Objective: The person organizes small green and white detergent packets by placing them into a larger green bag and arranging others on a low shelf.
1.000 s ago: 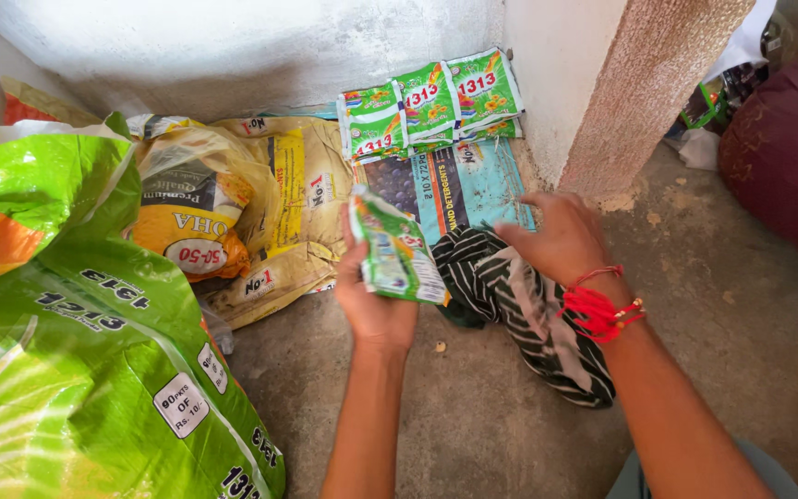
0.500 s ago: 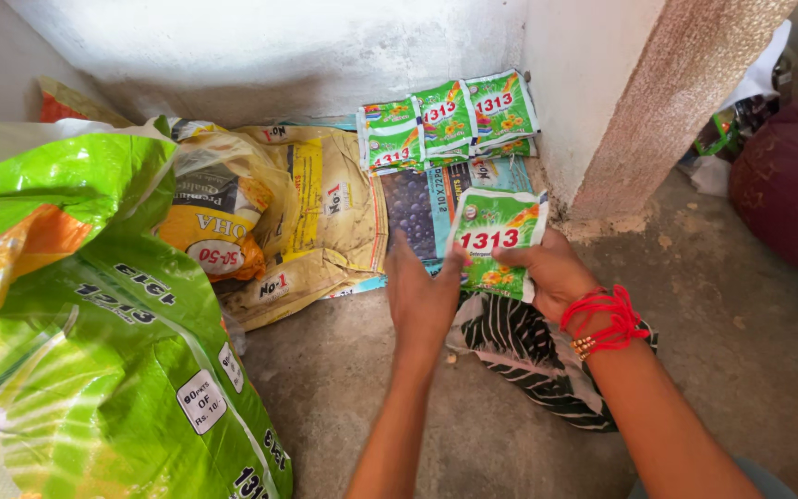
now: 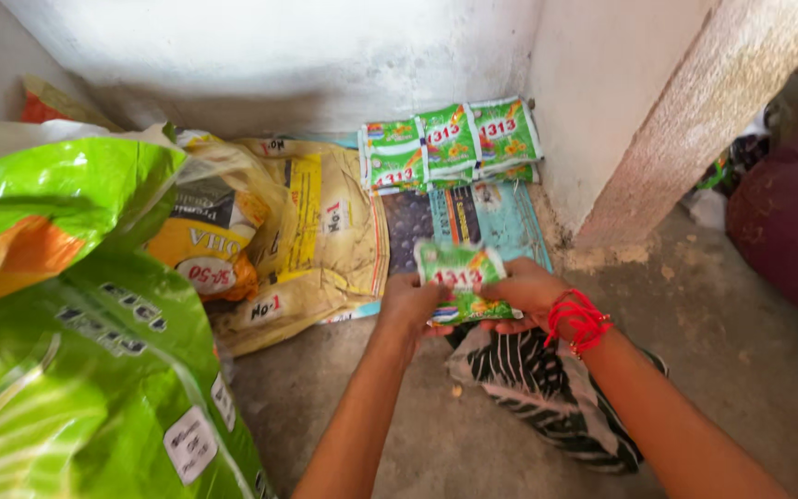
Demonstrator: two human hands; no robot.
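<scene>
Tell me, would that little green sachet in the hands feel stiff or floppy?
Probably floppy: the green sachet is a thin flat packet, and both the left hand and right hand pinch its edges. Likely light, since fingertips alone carry it. Its glossy film may be a bit slippery.

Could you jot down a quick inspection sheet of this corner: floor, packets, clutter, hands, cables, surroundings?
Surface: bare grey concrete floor, gritty near the pillar.
Job's things: green sachets held between left hand and right hand; sachet row against the wall.
Clutter: big green sack, yellow sack, striped bag.
Fingers: both hands grip the sachets; red thread wristband on the right.
Cables: nothing seen.
Surroundings: white wall, rough pillar.
</scene>
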